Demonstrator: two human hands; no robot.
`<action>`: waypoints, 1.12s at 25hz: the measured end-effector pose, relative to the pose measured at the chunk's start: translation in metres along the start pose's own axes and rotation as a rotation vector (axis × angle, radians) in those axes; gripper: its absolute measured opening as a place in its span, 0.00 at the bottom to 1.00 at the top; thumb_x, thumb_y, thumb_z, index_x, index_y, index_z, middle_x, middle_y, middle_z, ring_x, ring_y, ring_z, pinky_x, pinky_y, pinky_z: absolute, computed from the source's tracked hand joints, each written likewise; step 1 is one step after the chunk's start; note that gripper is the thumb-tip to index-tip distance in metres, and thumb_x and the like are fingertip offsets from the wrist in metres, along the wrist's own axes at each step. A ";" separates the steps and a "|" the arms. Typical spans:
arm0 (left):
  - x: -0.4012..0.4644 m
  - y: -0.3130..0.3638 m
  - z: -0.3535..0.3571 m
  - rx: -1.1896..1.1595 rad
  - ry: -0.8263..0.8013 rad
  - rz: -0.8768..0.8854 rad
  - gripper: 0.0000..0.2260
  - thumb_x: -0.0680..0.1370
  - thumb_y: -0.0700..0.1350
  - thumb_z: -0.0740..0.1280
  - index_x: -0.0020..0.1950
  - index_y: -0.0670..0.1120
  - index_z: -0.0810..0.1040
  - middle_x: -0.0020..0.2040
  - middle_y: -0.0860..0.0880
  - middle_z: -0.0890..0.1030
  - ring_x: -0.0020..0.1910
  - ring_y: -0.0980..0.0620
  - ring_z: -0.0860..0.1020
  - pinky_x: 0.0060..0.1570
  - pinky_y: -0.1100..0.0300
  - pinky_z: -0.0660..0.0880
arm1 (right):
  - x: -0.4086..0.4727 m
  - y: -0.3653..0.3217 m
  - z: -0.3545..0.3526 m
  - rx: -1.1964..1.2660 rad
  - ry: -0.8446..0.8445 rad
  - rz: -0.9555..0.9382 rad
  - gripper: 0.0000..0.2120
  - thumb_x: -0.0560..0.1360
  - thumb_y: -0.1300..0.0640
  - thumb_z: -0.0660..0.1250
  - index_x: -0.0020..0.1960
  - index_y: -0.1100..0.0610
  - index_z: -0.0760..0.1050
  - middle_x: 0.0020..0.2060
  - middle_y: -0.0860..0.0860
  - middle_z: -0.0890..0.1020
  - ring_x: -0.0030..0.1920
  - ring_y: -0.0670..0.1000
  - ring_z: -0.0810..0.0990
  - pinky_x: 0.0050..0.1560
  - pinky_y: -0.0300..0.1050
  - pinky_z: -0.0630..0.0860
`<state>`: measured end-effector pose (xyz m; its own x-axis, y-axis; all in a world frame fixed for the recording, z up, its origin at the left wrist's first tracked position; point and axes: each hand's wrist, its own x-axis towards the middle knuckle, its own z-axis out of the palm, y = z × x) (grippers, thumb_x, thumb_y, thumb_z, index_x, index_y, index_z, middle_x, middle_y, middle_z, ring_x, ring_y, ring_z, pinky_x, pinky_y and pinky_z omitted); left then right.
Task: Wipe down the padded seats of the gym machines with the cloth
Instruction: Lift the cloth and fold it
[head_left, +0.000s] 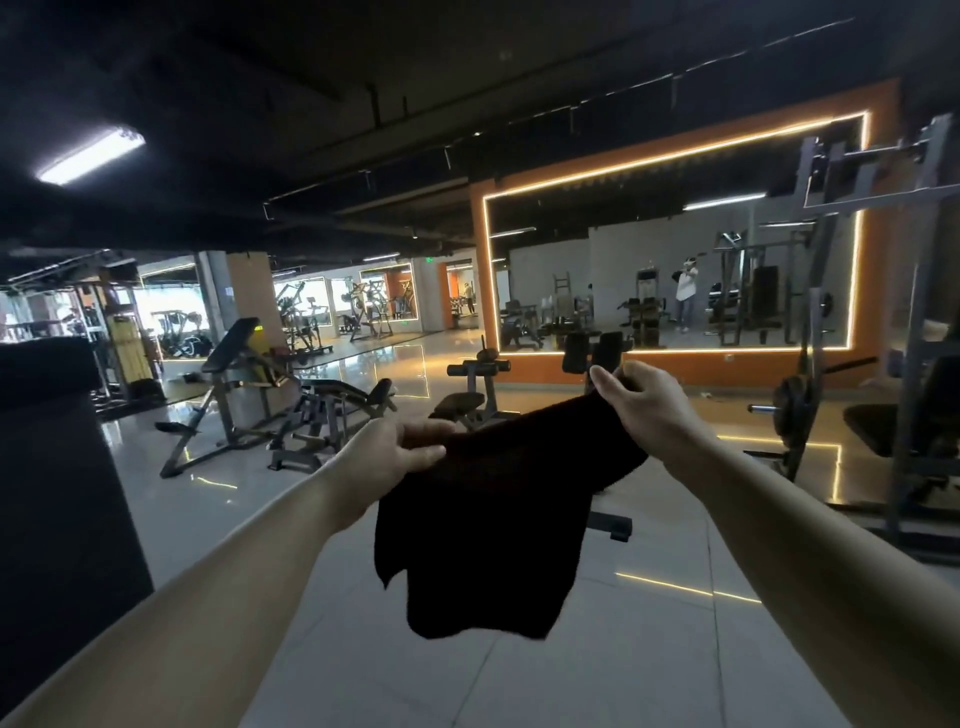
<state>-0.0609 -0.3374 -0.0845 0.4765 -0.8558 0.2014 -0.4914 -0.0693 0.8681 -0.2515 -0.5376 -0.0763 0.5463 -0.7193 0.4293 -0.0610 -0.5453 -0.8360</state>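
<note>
At the far left of the cloth (488, 519), a big dark pad (52, 467) fills the edge of the view, and a long lamp (91, 156) glows on the ceiling above it. Nearer the cloth, but still left of it, a slanted bench (234, 353) stands on the shiny tiled floor (597, 649), and a low machine (332, 410) sits just beside that bench.

Then comes the left hand (387, 452). It grips the cloth's upper left edge, with the thumb on top and the fingers curled under the fabric. The cloth is black. It hangs in the air between the two hands, over the floor, and it touches no machine. Its top edge runs up at a slant from the left hand to the right hand. The rest droops down in loose folds, with a corner hanging on the left side.

Behind the cloth, a small machine with roller pads (475, 384) stands on the floor. Part of it is hidden by the cloth.

The right hand (644, 400) is higher than the left one. It pinches the cloth's upper right corner, with the fingers closed tight around it.

Past the right hand, on the far wall, a big mirror (675, 270) has an orange frame and a glowing strip of light around it. To the right of the cloth, a tall gray machine (893, 322) stands with a round weight plate (792, 405) on it and a black seat (878, 426) just beside the plate.
</note>
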 end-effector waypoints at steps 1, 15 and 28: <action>-0.002 -0.004 -0.005 0.158 -0.025 -0.003 0.13 0.77 0.38 0.66 0.60 0.47 0.80 0.55 0.49 0.81 0.51 0.54 0.81 0.53 0.59 0.78 | 0.001 -0.006 0.003 -0.034 0.053 -0.073 0.16 0.79 0.46 0.60 0.41 0.59 0.71 0.35 0.54 0.74 0.36 0.52 0.72 0.38 0.46 0.68; -0.010 -0.046 -0.069 0.301 -0.189 -0.074 0.14 0.72 0.52 0.71 0.48 0.43 0.80 0.41 0.48 0.83 0.40 0.53 0.82 0.44 0.62 0.76 | 0.020 -0.018 0.054 0.119 -0.026 0.068 0.21 0.81 0.43 0.52 0.44 0.59 0.72 0.36 0.56 0.71 0.38 0.55 0.70 0.41 0.46 0.66; 0.010 -0.097 -0.061 -1.093 0.073 -0.106 0.37 0.76 0.70 0.46 0.65 0.42 0.74 0.63 0.36 0.76 0.63 0.37 0.73 0.58 0.44 0.72 | 0.038 -0.001 0.088 0.754 0.067 0.564 0.24 0.79 0.46 0.59 0.61 0.67 0.67 0.54 0.64 0.79 0.54 0.62 0.80 0.59 0.57 0.75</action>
<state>0.0359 -0.3076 -0.1395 0.5382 -0.8372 0.0973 0.4476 0.3817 0.8087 -0.1578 -0.5261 -0.0889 0.5500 -0.8283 -0.1070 0.2673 0.2960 -0.9170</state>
